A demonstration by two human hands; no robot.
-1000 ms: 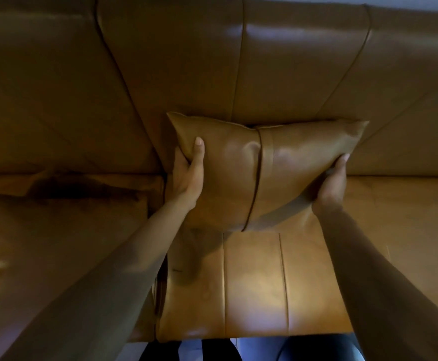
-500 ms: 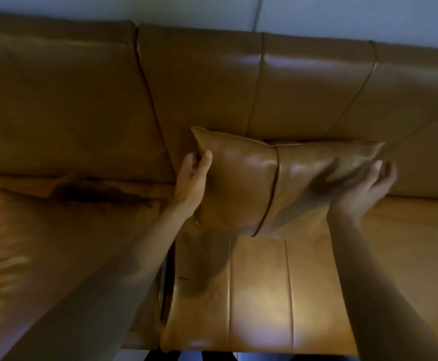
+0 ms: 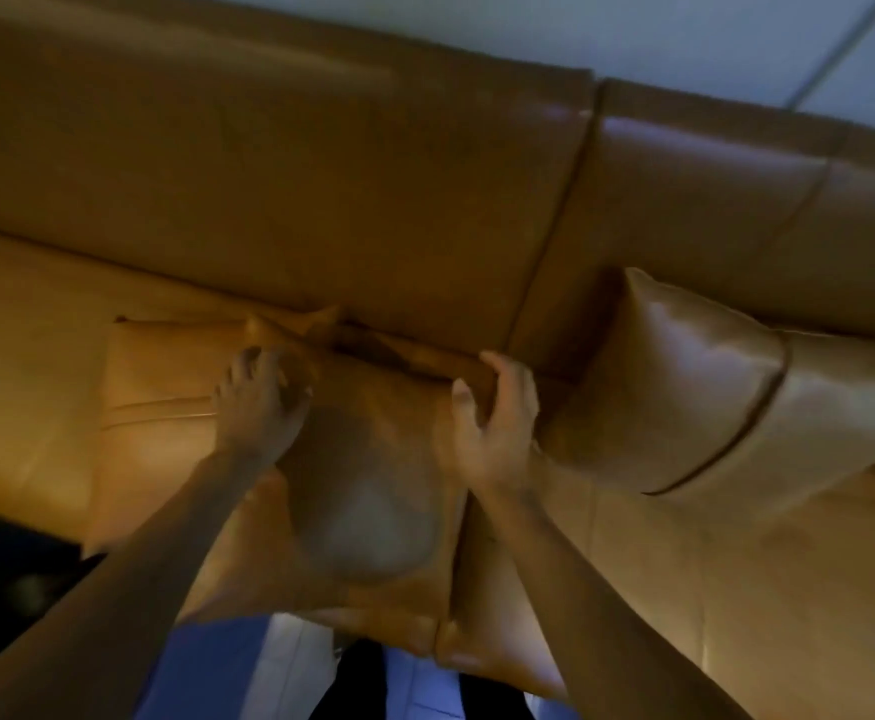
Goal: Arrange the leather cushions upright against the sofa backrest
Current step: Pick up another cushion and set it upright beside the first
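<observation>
One tan leather cushion (image 3: 684,387) stands upright against the sofa backrest (image 3: 295,200) on the right. A second tan cushion (image 3: 367,459) lies flat on the seat in the middle, its far edge at the foot of the backrest. My left hand (image 3: 263,407) holds its far left corner, fingers curled down. My right hand (image 3: 495,423) grips its far right edge, thumb on top. A third cushion (image 3: 159,387) lies flat to the left, partly under the middle one.
The tan sofa seat (image 3: 762,574) stretches right and left (image 3: 19,356). A pale wall (image 3: 632,28) rises behind the backrest. Light floor tiles (image 3: 248,667) and a dark shape (image 3: 4,553) show below the seat's front edge.
Both hands have let go of the upright cushion, which stays leaning on the backrest. The view swung left, and my hands now grasp the flat cushion beside it.
</observation>
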